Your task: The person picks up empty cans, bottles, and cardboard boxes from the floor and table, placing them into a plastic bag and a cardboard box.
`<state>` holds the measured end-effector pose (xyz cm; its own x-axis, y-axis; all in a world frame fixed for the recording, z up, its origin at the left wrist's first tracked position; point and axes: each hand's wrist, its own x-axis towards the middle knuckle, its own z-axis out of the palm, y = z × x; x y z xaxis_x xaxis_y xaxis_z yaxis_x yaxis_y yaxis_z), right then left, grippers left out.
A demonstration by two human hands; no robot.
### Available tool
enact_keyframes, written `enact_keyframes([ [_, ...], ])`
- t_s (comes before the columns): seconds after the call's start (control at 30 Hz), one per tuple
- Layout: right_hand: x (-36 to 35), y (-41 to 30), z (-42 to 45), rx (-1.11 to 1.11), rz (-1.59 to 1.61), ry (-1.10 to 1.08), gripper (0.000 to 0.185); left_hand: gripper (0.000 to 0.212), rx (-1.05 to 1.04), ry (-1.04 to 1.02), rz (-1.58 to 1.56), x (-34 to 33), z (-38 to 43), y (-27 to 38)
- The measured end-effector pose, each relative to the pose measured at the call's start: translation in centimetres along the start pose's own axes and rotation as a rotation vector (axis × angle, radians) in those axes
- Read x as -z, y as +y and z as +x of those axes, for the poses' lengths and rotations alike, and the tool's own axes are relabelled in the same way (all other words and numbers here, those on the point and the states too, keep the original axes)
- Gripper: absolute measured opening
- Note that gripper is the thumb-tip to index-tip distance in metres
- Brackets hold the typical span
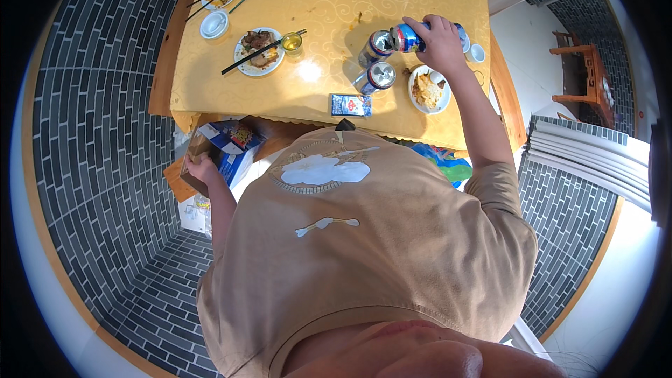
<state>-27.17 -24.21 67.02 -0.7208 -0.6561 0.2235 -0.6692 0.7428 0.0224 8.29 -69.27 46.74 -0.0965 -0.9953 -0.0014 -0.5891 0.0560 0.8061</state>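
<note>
My right hand [440, 42] grips a blue and red drink can [406, 38], tipped onto its side above the table. Its top end is close against the top of an upright opened can [376, 48]; I cannot tell whether liquid flows. Just nearer to me stands another can [379, 77], its lid facing up. Below the table's edge at the left, my left hand [202, 167] holds the edge of an open cardboard box [231, 165] with blue printed sides. Part of the box is hidden by my body.
A yellow tablecloth [325, 5] covers the table. On it are plates of food scraps [429, 95], [257, 52], black chopsticks [252, 58], a glass of yellow liquid [292, 43], small bowls [214, 24] and a blue packet [350, 105]. A brick-patterned wall [105, 89] stands close at left.
</note>
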Motion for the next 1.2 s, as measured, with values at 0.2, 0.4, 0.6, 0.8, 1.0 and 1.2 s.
enact_keyframes([
  [0.2, -1.5, 0.6, -0.7, -0.121, 0.205, -0.025, 0.067, 0.051, -0.009, -0.011, -0.041, 0.1, -0.3, 0.4],
  [0.4, -2.7, 0.5, -1.5, -0.276, 0.521, -0.013, 0.073, 0.052, -0.042, -0.011, 0.02, 0.8, 0.0, 1.1],
  [0.6, -3.6, 1.2, -2.4, -0.398, 0.807, 0.045, 0.075, 0.052, -0.003, -0.054, 0.019, -0.2, 0.5, 1.2],
  [0.8, -5.2, 1.6, -2.7, -0.472, 1.157, 0.085, 0.072, 0.055, -0.061, -0.048, -0.007, -0.7, 3.4, -2.4],
  [1.0, -5.9, 1.9, -4.1, -0.494, 1.213, 0.109, 0.07, 0.056, -0.102, -0.074, 0.072, -0.3, 1.2, 1.6],
  [1.2, -3.6, 1.9, -8.3, -0.602, 1.125, 0.201, 0.073, 0.055, -0.103, -0.221, -0.057, -0.4, 1.1, 3.4],
])
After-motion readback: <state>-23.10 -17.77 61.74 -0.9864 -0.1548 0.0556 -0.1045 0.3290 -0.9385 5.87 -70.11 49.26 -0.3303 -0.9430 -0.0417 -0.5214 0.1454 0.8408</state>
